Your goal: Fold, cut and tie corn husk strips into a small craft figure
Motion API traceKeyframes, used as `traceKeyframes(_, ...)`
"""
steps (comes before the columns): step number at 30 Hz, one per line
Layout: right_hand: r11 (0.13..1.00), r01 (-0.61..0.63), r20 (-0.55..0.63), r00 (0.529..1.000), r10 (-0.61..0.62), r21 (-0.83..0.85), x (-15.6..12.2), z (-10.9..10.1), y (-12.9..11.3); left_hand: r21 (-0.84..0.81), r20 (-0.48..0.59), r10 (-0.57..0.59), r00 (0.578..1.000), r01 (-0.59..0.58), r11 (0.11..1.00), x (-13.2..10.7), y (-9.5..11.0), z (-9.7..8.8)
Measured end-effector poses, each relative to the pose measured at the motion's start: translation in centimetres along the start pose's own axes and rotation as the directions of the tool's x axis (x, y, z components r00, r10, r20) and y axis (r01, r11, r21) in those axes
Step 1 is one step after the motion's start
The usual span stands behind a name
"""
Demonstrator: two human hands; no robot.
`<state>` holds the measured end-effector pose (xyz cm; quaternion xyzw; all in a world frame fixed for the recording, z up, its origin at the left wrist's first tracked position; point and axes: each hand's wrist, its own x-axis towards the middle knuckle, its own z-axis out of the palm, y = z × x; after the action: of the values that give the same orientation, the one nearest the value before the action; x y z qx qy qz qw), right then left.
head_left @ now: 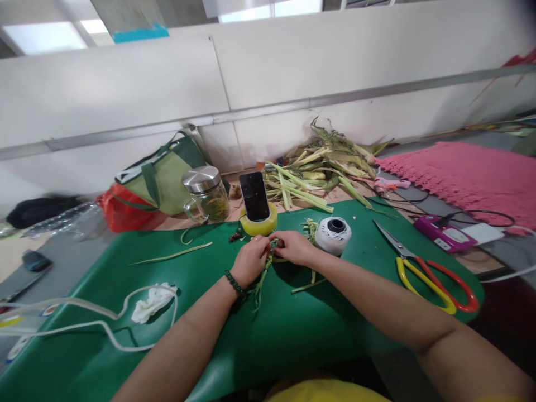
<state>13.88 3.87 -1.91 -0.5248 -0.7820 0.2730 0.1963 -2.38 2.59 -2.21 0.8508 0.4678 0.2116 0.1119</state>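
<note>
Both of my hands meet over the green mat (335, 329), pinching a bundle of green plant strips (264, 274). My left hand (250, 258), with a dark bead bracelet at the wrist, closes its fingers on the upper end of the strips. Opposite it, my right hand (292, 247) is closed on the same bundle; a small dark reddish piece shows at its fingertips. The loose ends hang down toward me. Just right of my right hand stands a spool of white thread (334, 237), with more knotted green strips (310, 230) beside it.
A phone (254, 196) leans in a yellow tape roll (259, 224) behind my hands. Large scissors (422, 268) lie at right, near a purple power strip (444, 233). A glass jar (208, 195), a green bag (167, 177) and piled husks (326, 162) line the back. White cable (111, 329) crosses the left.
</note>
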Motion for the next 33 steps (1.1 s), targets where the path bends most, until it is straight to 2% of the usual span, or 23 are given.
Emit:
traceKeyframes(3, 0.995, 0.034, -0.074, 0.997, -0.027, 0.096, 0.2, 0.4, 0.2, 0.010, -0.003, -0.009, 1.000, 0.009, 1.000, 0.0, -0.2, 0.1)
traceKeyframes(8, 0.984, 0.096, -0.150, 0.986, -0.073, 0.152, 0.2, 0.3, 0.4, 0.023, 0.003, -0.020, 1.000, 0.020, 1.000, -0.1, -0.3, 0.3)
traceKeyframes(13, 0.966, 0.111, -0.092, 0.992, -0.091, 0.235, 0.3, 0.2, 0.4, 0.031, -0.007, -0.040, 0.999, 0.040, 0.999, -0.1, -0.4, 0.1)
traceKeyframes(19, 0.948, 0.114, -0.086, 0.992, -0.093, 0.296, 0.7, 0.7, 0.9, 0.045, 0.000, -0.044, 0.999, 0.044, 0.998, -0.1, -0.1, 0.0)
traceKeyframes(25, 0.897, 0.155, -0.053, 0.988, -0.146, 0.415, 1.1, 1.5, 1.5, 0.062, -0.003, -0.041, 0.999, 0.041, 0.997, -0.1, 0.1, -0.2)
traceKeyframes(29, 0.906, 0.140, -0.058, 0.990, -0.127, 0.400, 1.2, 1.7, 1.6, 0.068, -0.026, -0.058, 0.998, 0.059, 0.996, -0.1, 0.0, -0.1)
traceKeyframes(33, 0.935, 0.165, -0.101, 0.985, -0.140, 0.312, 1.0, 1.3, 1.4, 0.067, -0.033, -0.044, 0.998, 0.046, 0.997, 0.0, -0.2, 0.1)
